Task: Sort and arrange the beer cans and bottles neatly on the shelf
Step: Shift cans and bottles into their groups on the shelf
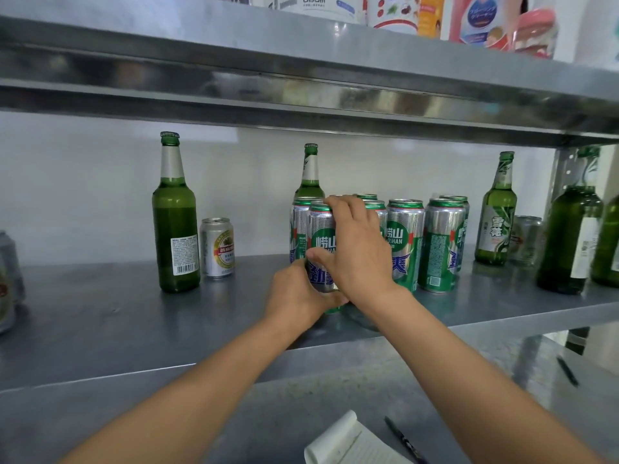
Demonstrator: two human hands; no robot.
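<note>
At the centre of the frame, both hands held one tall green-and-silver can (322, 244) on the steel shelf (100, 313). The left hand (296, 294) curled round its base; the right hand (360, 249) wrapped over its top, thumb across the front. The can stood against a cluster of matching cans (442, 246) to its right, so that grouping looked partly done. Seemingly left to sort were a lone bottle (174, 226) and short can (217, 247) at centre left, a rear bottle (311, 175) behind the cluster, and scattered bottles (497, 212) towards the right edge.
</note>
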